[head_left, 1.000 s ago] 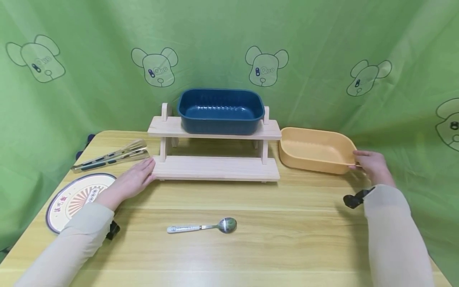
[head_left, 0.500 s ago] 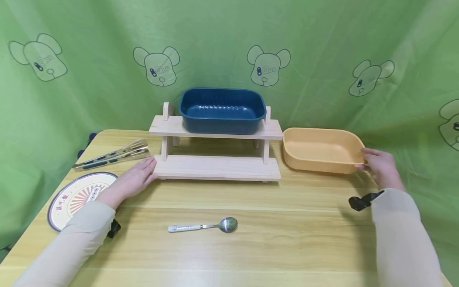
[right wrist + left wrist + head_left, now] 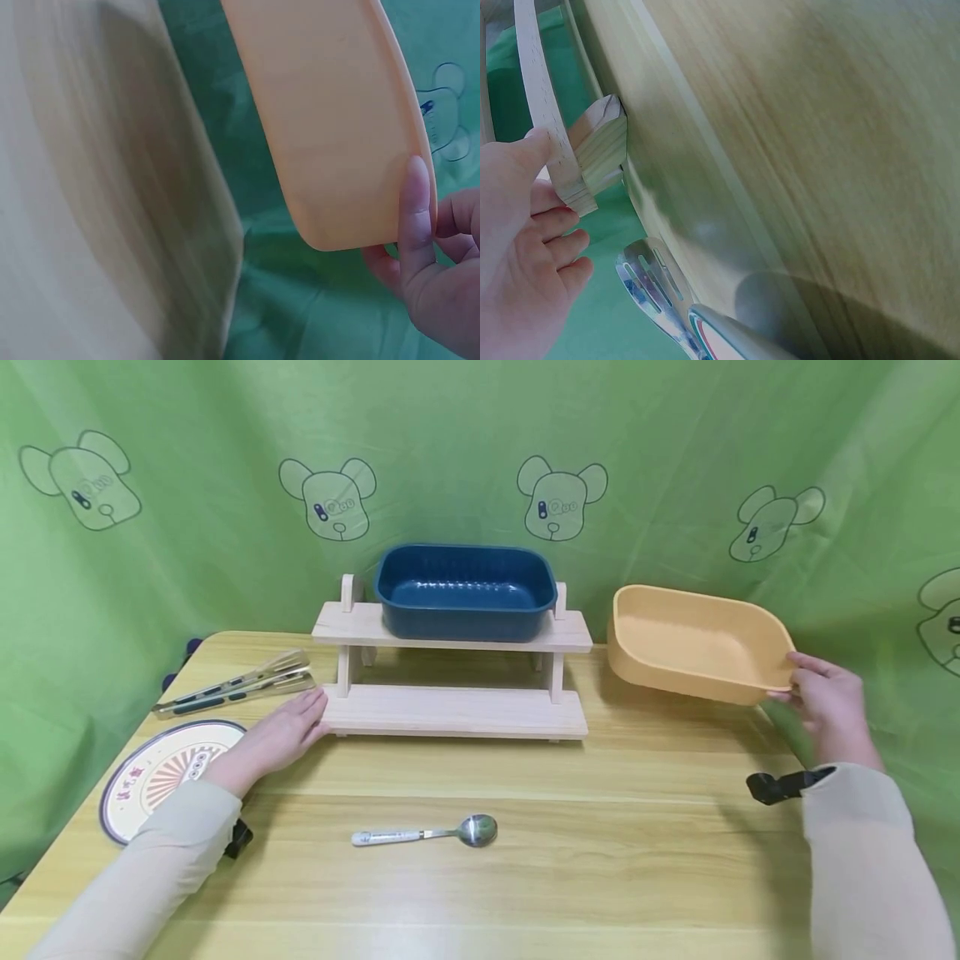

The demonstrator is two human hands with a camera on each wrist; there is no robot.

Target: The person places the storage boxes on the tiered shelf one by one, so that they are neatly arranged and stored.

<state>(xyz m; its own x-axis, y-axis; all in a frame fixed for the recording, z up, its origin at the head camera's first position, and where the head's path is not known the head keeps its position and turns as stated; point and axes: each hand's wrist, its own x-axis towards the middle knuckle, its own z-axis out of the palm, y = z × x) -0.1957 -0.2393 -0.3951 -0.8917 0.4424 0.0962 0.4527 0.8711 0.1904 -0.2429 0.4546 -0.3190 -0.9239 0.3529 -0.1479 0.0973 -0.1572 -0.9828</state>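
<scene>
At the right, my right hand [image 3: 831,706] pinches the near right corner of a yellow plastic basin [image 3: 697,639]. The basin hangs tilted above the table; in the right wrist view my thumb lies on its outer wall [image 3: 330,127] near the rim. My left hand [image 3: 277,735] grips the left end of the lower board of a two-tier wooden rack [image 3: 450,710]. In the left wrist view the thumb is on one face of the board [image 3: 544,97] and the fingers are at the other. A blue basin [image 3: 465,622] sits on the rack's upper tier.
Metal tongs [image 3: 240,685] lie at the table's back left. A round plate-like mat with a printed pattern [image 3: 161,768] is partly under my left forearm. A spoon [image 3: 427,835] lies at the table's front middle. A green curtain [image 3: 465,427] hangs behind.
My right hand has lifted the yellow basin off the table and shifted it to the right, tilting it. The left hand stays on the rack. The blue basin has not moved.
</scene>
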